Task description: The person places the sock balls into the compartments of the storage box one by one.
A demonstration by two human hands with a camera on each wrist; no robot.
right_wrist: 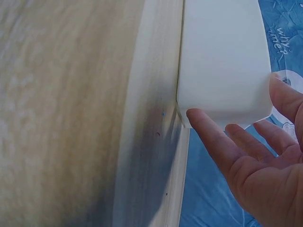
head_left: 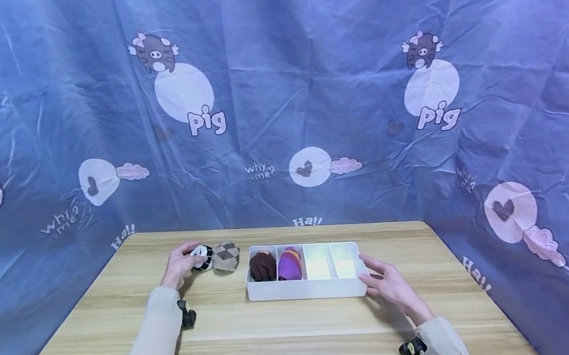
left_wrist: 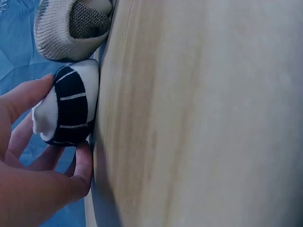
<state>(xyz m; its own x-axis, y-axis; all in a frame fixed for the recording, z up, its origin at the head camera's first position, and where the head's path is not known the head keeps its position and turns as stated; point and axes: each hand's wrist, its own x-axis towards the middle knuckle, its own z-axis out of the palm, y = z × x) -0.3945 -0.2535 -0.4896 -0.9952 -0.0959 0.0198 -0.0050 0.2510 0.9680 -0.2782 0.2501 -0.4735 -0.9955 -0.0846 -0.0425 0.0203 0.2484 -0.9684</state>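
Note:
My left hand (head_left: 180, 266) pinches a rolled black-and-white sock (left_wrist: 73, 104), thumb and fingertips on opposite sides of it, close over the wooden table. Right beside that roll is a grey-beige rolled sock with a diamond pattern (head_left: 227, 257). To the right stands a long white divided box (head_left: 303, 287). Its leftmost compartment holds a dark brown rolled sock (head_left: 262, 267), and a purple one with an orange-yellow edge (head_left: 290, 264) fills the neighbouring compartment. At the box's right end, my right hand (head_left: 391, 286) rests its spread, fairly straight fingers against the wall and corner.
The two right-hand compartments (head_left: 318, 262) show only bare white floor. Pale wood tabletop (head_left: 283, 343) extends in front of the box. Blue printed cloth (head_left: 275, 101) hangs behind the table and along both sides. A small black device (head_left: 187, 314) is strapped to each wrist.

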